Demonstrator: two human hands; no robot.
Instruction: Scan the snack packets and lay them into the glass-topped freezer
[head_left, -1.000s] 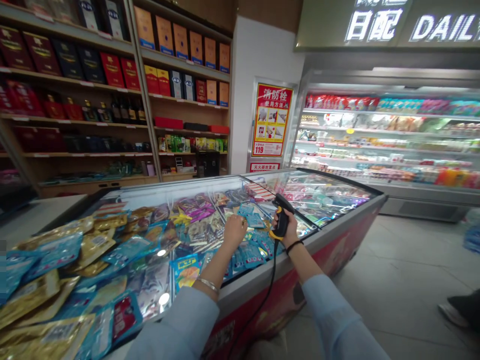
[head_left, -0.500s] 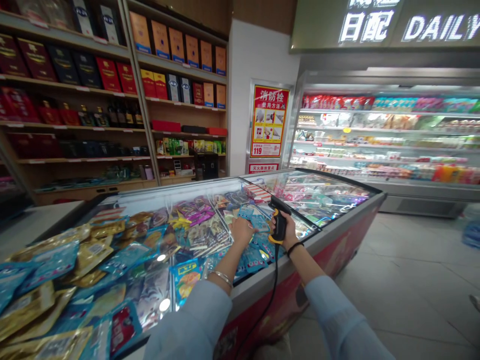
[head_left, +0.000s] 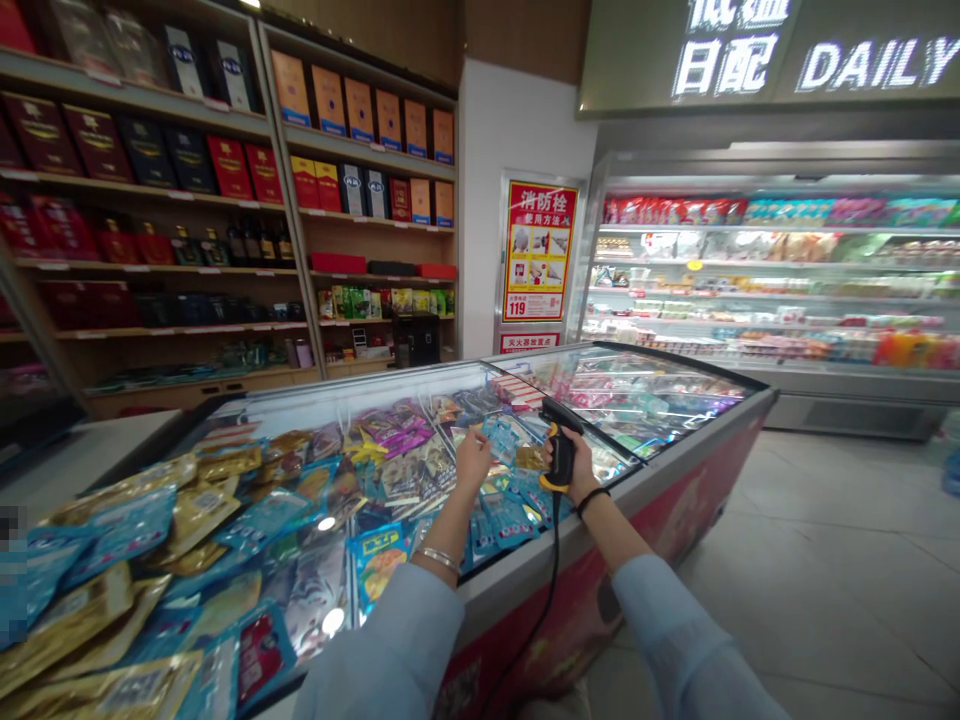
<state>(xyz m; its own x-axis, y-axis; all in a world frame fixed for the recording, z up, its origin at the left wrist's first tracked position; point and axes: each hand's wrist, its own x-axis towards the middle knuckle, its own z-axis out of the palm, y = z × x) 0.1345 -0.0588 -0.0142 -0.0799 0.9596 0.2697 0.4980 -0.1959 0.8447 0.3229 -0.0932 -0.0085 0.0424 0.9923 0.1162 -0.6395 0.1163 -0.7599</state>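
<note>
In the head view, my right hand point(head_left: 579, 468) is wrapped round the grip of a black and yellow handheld barcode scanner point(head_left: 556, 450), its cord hanging down past the freezer's front edge. My left hand point(head_left: 472, 462) is over the chest freezer point(head_left: 611, 497), its fingers curled together; whether they pinch anything is too small to tell. Just beyond those fingertips is a light blue packet point(head_left: 504, 436). A gold packet point(head_left: 529, 458) shows beside the scanner. Below the hands, several blue packets point(head_left: 510, 517) lie near the front rim.
Loose gold packets point(head_left: 199, 512) and blue packets point(head_left: 127, 525) are heaped on the freezer's left part. Glass lids point(head_left: 645, 385) cover its right part. Shelves of boxes point(head_left: 375, 210) stand behind, with an open refrigerated case point(head_left: 750, 270) at the right. Tiled floor point(head_left: 810, 560) runs along the freezer.
My left hand has lifted slightly and drawn left from the packets, its fingers now curled upward. A gold packet now shows beside the scanner. My right hand still holds the scanner in nearly the same place.
</note>
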